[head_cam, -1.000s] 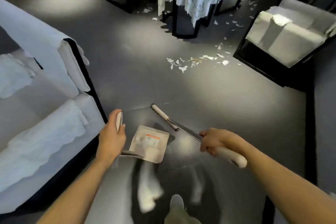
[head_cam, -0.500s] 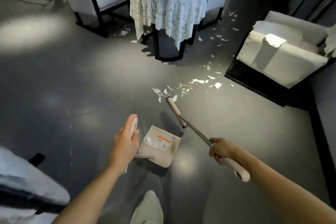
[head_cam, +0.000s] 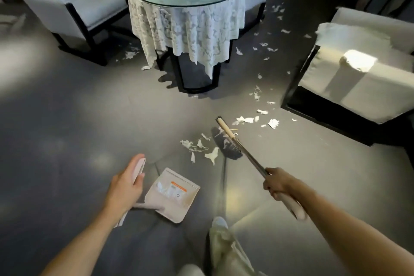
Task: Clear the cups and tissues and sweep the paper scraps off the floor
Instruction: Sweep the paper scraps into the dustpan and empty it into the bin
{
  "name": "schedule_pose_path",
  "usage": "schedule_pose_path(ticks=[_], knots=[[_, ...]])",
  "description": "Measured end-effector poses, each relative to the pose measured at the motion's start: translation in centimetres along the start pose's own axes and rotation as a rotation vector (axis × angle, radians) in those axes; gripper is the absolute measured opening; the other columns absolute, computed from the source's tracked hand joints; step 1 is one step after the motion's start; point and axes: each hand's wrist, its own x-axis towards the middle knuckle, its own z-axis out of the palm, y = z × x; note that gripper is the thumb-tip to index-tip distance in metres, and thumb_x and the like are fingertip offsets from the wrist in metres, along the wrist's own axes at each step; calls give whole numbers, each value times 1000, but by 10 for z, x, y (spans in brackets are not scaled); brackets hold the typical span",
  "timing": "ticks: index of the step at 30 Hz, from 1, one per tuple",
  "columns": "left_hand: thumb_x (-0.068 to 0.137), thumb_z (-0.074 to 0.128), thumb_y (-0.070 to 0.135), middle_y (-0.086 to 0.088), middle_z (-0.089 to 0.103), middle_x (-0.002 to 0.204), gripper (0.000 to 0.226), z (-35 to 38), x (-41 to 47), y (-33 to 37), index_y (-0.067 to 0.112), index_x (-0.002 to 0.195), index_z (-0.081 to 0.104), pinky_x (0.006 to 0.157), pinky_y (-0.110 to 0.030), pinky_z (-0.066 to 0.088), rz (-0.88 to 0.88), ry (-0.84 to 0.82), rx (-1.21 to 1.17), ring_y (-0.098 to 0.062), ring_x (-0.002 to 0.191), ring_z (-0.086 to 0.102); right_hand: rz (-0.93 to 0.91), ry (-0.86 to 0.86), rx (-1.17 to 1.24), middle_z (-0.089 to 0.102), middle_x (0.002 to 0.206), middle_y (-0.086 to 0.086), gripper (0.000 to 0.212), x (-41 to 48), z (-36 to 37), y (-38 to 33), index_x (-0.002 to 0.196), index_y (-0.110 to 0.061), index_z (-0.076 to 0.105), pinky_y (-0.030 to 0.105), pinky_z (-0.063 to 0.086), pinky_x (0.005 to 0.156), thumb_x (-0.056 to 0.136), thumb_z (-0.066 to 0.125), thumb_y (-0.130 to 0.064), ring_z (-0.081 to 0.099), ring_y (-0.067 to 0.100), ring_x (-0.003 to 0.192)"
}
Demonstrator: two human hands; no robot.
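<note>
Paper scraps [head_cam: 211, 156], torn ragged and white, lie on the smooth grey floor [head_cam: 89, 119] just beside the broom [head_cam: 226, 130] bristles. The right hand [head_cam: 279, 184] clamps the broom's thin metal shaft. The left hand [head_cam: 125, 188] curls round the rounded handle of the beige plastic dustpan [head_cam: 177, 195].

I see a round glass-topped table [head_cam: 186, 3] on the dark floor [head_cam: 89, 107] towards its far edge, a white lace cloth [head_cam: 186, 29] hanging beneath the glass. A pale armchair [head_cam: 89, 9] stands at its left, and another armchair [head_cam: 358, 83] near the floor's right edge.
</note>
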Motion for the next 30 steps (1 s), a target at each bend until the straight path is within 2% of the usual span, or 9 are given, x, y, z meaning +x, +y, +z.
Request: schedule_pose_path(ticks=[8, 10, 12, 16, 19, 23, 26, 27, 30], knots=[[91, 56, 14, -18, 63, 106, 42, -10, 139, -8, 33, 127, 48, 73, -32, 40, -54, -73, 79, -42, 94, 58, 84, 2, -86, 48, 45, 8, 17, 94, -39, -85, 98, -3, 50, 19, 37, 35, 84, 49, 6, 43, 17, 31], [91, 55, 14, -20, 61, 108, 42, -14, 173, -9, 34, 128, 47, 73, -32, 39, -52, -114, 105, -42, 95, 58, 107, -5, -107, 48, 35, 4, 12, 112, -40, -104, 92, -3, 48, 19, 38, 36, 84, 48, 5, 43, 17, 28], [91, 56, 13, -18, 61, 115, 44, -16, 204, -9, 34, 129, 48, 77, -35, 42, -20, -153, 126, -41, 100, 58, 128, -8, -118, 49, 36, 5, 11, 126, -38, -120, 92, -2, 47, 22, 39, 40, 84, 47, 5, 46, 20, 33], [90, 55, 9, -16, 58, 126, 48, -17, 263, -15, 31, 133, 47, 85, -40, 44, 109, -227, 184, -41, 107, 56, 171, -60, -112, 49, 55, 10, 17, 151, -21, -158, 102, -2, 45, 26, 41, 46, 86, 49, 1, 46, 21, 45], [91, 53, 10, -16, 58, 126, 49, -16, 302, -16, 32, 134, 44, 86, -42, 46, 190, -267, 174, -41, 106, 57, 188, -134, -130, 50, 61, 8, 32, 160, -1, -192, 117, -1, 46, 29, 44, 54, 85, 51, -2, 48, 20, 51], [94, 49, 14, -17, 59, 121, 48, -11, 352, -12, 30, 138, 38, 81, -43, 46, 298, -314, 197, -41, 101, 57, 191, -224, -168, 56, 57, 6, 50, 155, 36, -233, 130, -2, 42, 28, 48, 56, 80, 48, 0, 53, 20, 48], [94, 47, 16, -16, 59, 116, 48, -8, 375, -6, 32, 137, 34, 73, -41, 45, 363, -348, 184, -36, 96, 58, 163, -279, -195, 58, 61, 6, 60, 138, 68, -258, 135, -2, 39, 34, 53, 68, 76, 49, 1, 54, 20, 53], [94, 47, 15, -16, 59, 114, 48, -6, 380, -2, 32, 136, 34, 71, -40, 45, 381, -358, 172, -36, 94, 57, 153, -296, -201, 57, 60, 4, 59, 131, 76, -264, 134, -3, 39, 33, 53, 67, 76, 49, 0, 53, 18, 53], [93, 48, 14, -17, 59, 110, 48, -4, 387, 5, 29, 136, 36, 72, -43, 44, 412, -392, 137, -37, 93, 56, 159, -373, -106, 52, 52, 1, 59, 105, 90, -280, 136, -1, 41, 23, 44, 47, 77, 44, -1, 49, 12, 44]])
